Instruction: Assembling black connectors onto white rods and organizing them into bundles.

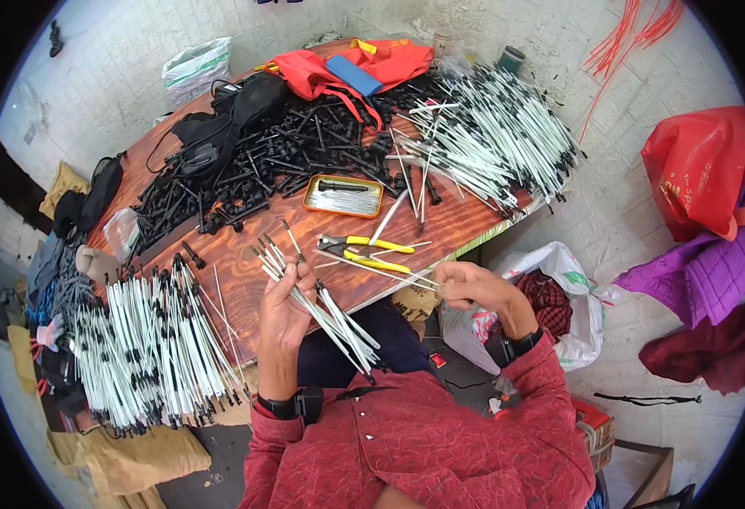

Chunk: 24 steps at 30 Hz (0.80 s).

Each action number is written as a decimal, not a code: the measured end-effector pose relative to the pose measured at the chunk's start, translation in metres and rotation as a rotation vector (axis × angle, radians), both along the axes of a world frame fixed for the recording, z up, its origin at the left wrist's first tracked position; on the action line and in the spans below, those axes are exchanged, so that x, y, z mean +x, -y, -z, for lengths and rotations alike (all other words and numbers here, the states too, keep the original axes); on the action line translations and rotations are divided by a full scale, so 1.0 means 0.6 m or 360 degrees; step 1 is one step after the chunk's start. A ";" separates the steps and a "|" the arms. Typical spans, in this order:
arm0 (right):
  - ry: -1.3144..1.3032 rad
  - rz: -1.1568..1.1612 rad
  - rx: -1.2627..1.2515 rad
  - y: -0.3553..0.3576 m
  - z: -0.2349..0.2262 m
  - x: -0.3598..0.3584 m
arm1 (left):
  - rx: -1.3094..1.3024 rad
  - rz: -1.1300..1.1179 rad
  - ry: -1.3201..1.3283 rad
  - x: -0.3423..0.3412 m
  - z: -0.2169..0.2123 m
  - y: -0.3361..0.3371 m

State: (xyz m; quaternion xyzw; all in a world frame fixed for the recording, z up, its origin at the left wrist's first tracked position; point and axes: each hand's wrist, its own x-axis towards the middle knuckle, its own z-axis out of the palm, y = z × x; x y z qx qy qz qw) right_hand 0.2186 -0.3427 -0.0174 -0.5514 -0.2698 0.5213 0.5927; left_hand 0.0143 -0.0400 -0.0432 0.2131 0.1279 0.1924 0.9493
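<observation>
White plastic rods with black end fittings (148, 348) are heaped at the left of the wooden counter (245, 280), spilling over its near edge. Just to their right, the left hand (283, 310) is raised palm-up, forearm rising from the lower edge with a black band at the wrist, and its fingers are curled around a fanned bundle of white rods (326, 314) whose tips point down and to the right. Behind the hands, yellow-handled pliers (364, 252) lie on the counter near an orange tin of thin pins (344, 196), with a mass of black fittings (279, 153) beyond. The right hand (470, 287) is held beside the counter edge, wrist bent inward, fingertips pressed together on a thin wire (389, 270) that runs leftward toward the bundle. The step would probably be done best with the bundle gripped firmly and the wire kept straight and pinched close to its end. A second heap of white rods (495, 140) covers the far right of the counter.
</observation>
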 end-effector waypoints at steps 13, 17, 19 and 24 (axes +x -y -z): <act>0.0538 0.0148 0.0158 -0.071 0.010 -0.099 | 0.0318 -0.0189 -0.0058 0.025 -0.020 0.033; 0.0571 0.0215 -0.0037 -0.096 0.017 -0.129 | 0.0285 -0.0259 -0.0089 0.027 -0.028 0.027; 0.0614 0.0277 -0.0043 -0.098 0.011 -0.138 | 0.0221 -0.0270 -0.0134 0.026 -0.034 0.030; 0.0616 0.0297 -0.0133 -0.097 0.028 -0.144 | 0.0285 -0.0242 -0.0137 0.021 -0.032 0.031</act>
